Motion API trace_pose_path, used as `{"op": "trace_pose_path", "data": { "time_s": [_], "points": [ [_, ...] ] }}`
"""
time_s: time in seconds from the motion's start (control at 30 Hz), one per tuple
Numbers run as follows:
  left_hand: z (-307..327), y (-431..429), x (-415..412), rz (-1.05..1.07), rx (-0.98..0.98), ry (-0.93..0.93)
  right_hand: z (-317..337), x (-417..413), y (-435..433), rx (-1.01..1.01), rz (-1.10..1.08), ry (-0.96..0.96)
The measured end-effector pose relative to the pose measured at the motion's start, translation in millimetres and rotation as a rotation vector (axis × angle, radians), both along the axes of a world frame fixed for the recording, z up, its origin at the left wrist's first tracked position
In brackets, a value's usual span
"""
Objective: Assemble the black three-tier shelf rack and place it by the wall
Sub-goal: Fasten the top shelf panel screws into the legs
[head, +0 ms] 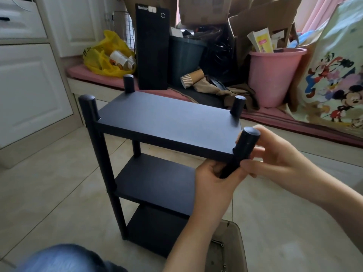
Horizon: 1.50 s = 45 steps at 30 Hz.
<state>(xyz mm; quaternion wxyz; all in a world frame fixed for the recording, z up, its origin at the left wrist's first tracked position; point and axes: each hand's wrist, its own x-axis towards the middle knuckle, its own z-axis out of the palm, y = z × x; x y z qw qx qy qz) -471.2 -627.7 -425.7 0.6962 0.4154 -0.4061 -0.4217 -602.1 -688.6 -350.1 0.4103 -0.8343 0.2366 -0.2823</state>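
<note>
Black three-tier rack [157, 183] stands on the tiled floor [59, 183], left hand [212, 181] gripping the post [228, 168] under the near-right corner of the top shelf [167, 122], right hand [279, 156] pinching the cap piece [247, 143] above, best kept straight while tightening.

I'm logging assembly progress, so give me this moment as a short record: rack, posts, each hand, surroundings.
rack: black shelf rack, upright on the tiled floor, three shelves fitted
posts: four post tops stand above the top shelf
left hand: left hand grips the near right post below the top shelf
right hand: right hand holds the same post near its top
behind: pink bucket, yellow bag
</note>
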Motion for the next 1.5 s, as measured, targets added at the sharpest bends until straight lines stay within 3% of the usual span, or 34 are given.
{"op": "trace_pose_path", "data": {
  "time_s": [0.2, 0.77, 1.5],
  "points": [
    [4, -3, 16, -0.171, -0.012, 0.092, 1, -8, -5, 0.049, 0.014, -0.030],
    [2, -5, 2, 0.132, 0.024, 0.169, -12, -6, -6, -0.095, -0.104, -0.026],
    [2, -6, -6, 0.102, 0.034, 0.252, -11, -10, 2, -0.065, -0.102, 0.009]
  ]
}}
